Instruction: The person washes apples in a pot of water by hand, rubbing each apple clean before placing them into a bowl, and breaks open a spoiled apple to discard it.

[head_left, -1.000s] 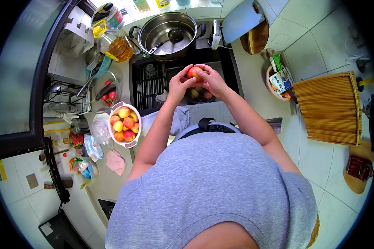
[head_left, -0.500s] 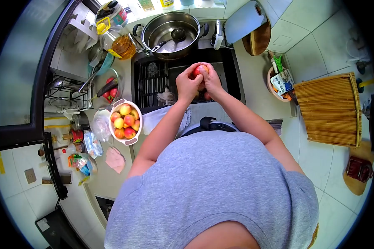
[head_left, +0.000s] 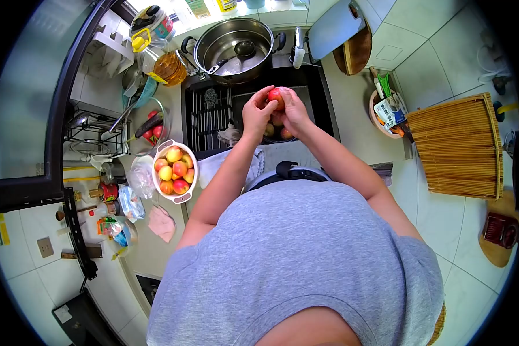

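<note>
Over the black sink (head_left: 327,112), both hands hold one red apple (head_left: 277,97) between them. My left hand (head_left: 257,115) curls around its left side, fingers bent over the top. My right hand (head_left: 296,113) presses against the right side, with the thumb toward me. Just below the hands, several more apples (head_left: 286,134) lie low in the sink, partly covered by my wrists. To the left, on the counter, a pale colander (head_left: 182,199) holds several red and yellow apples (head_left: 179,168).
Behind the sink stands a large steel pot (head_left: 205,48) with a ladle (head_left: 244,48) inside. An oil bottle (head_left: 168,68) and a glass bowl (head_left: 166,124) with red produce are at left. A utensil holder (head_left: 376,118) and a bamboo mat (head_left: 455,147) are at right.
The hands have spread slightly on the apple, so more of its red side shows. More of the apples below is visible. The whole view has shifted a little.
</note>
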Demonstrator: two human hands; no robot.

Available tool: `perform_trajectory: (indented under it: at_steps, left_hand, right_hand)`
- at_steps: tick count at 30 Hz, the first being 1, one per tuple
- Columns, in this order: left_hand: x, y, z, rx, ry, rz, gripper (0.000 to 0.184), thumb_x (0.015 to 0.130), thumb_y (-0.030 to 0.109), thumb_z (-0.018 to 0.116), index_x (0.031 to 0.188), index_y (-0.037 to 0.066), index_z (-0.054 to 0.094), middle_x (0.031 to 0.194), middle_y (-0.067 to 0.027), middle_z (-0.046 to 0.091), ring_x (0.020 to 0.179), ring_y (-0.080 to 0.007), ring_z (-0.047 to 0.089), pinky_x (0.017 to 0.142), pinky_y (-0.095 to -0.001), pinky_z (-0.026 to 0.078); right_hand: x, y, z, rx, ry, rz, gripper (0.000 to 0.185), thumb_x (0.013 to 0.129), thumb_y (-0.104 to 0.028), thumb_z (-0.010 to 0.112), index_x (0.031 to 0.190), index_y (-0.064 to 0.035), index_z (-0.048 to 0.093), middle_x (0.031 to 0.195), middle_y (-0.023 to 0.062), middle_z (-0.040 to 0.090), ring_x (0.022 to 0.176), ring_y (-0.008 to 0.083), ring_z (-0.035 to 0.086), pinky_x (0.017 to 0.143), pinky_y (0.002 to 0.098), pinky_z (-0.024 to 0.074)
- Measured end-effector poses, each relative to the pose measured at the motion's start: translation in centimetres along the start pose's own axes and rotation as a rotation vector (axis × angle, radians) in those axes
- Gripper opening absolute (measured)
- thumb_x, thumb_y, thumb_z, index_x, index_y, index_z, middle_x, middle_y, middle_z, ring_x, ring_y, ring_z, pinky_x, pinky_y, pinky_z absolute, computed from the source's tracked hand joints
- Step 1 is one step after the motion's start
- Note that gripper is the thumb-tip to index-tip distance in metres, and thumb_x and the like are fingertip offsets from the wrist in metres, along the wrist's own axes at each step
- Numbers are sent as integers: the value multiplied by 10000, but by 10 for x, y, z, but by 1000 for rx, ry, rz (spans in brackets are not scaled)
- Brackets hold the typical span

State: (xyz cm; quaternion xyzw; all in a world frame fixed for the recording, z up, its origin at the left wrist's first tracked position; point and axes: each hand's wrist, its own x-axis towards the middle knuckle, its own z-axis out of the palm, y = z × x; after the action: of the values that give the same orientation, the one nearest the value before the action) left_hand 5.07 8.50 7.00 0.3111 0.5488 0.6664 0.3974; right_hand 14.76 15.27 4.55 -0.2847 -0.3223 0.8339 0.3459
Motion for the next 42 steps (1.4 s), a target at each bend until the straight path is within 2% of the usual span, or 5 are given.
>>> perform_trajectory:
  at_steps: [11,13,23,30,42]
  left_hand:
    - [3,-7,1,-139,22,-22,408,836,-67,578,1239,-20,623,1157,-90,674,1057,-154,642,969,-279,486]
    - [5,-5,-2,-127,-21,-51,451,822,-62,549,1266,-20,619,1179,-72,674,993,-112,629,752,-199,458]
    - [17,-20,-30,-102,-29,-75,351,854,-22,628,1204,-22,656,1159,-94,700,912,-88,643,727,-208,489]
    - [11,-14,-48,966,167,350,238,880,142,723,1087,27,729,1044,-152,742,913,-268,717,831,-352,537]
    - [31,-106,-91,1075,-30,96,323,834,40,644,1156,38,668,1025,-193,703,989,-340,682,870,-419,545]
  right_hand:
    - [2,2,1,-69,90,-74,411,1031,-409,532,1286,-91,481,1152,75,556,1007,161,581,850,340,544]
    - [0,-1,0,-36,28,-51,414,1029,-417,535,1282,-94,480,1158,72,552,1009,169,583,844,348,546]
    - [6,-7,-3,-31,60,59,386,1049,-427,472,1277,-116,467,1101,96,568,832,203,642,695,318,574]
    - [9,-22,-20,9,-43,330,418,1018,-499,492,1227,-138,515,1055,112,586,751,230,648,619,315,572]
    - [12,-27,-47,-17,171,304,352,960,-333,642,1211,-129,504,1024,103,606,731,228,656,582,305,560]
